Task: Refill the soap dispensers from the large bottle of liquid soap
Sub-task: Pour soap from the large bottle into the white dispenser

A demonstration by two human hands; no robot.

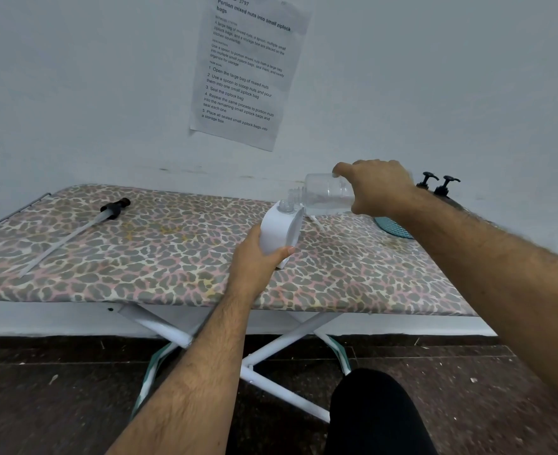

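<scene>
My left hand [258, 257] grips a white soap dispenser [279, 233] standing on the leopard-print board [172, 257], tilted slightly, its clear threaded neck open at the top. My right hand [379, 188] holds a large clear bottle [326, 193] tipped on its side, its open mouth just above and right of the dispenser's neck. The bottle looks nearly empty. A black pump head with a long clear tube [74, 231] lies on the board at the left.
Two dark dispensers with black pump heads [438, 183] stand at the board's far right, partly hidden behind my right forearm. A teal mesh item [394, 228] lies beside them. The board stands against a wall with a paper sheet [248, 67]; white crossed legs below.
</scene>
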